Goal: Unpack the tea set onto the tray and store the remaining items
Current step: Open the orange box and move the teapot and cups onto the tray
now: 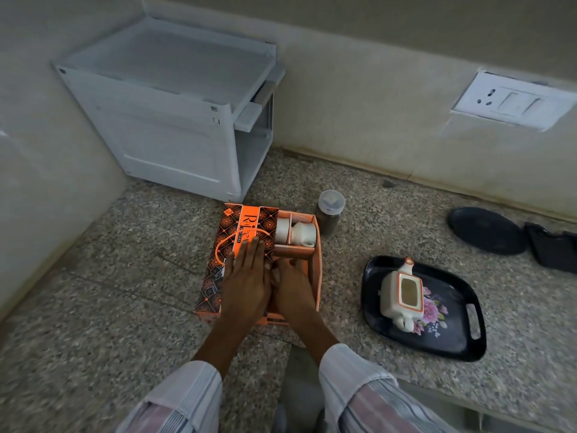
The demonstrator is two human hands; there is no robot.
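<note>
An orange and black tea set box (232,232) lies on the speckled counter, its lid slid to the left. White cups (303,233) sit in cardboard compartments at the box's far right. My left hand (246,276) lies flat on the lid, fingers together. Beside it, my right hand (293,290) reaches into the box's open near compartment; its fingertips are hidden, so any hold is unclear. A white teapot (402,295) with orange rim and no lid stands on the black floral tray (456,332) to the right.
A jar (329,214) of dark contents with a clear lid stands behind the box. A white plastic rack (175,120) fills the back left corner. A round black plate (485,234) and a black container (552,250) lie at the far right. A wall socket (512,101) is above.
</note>
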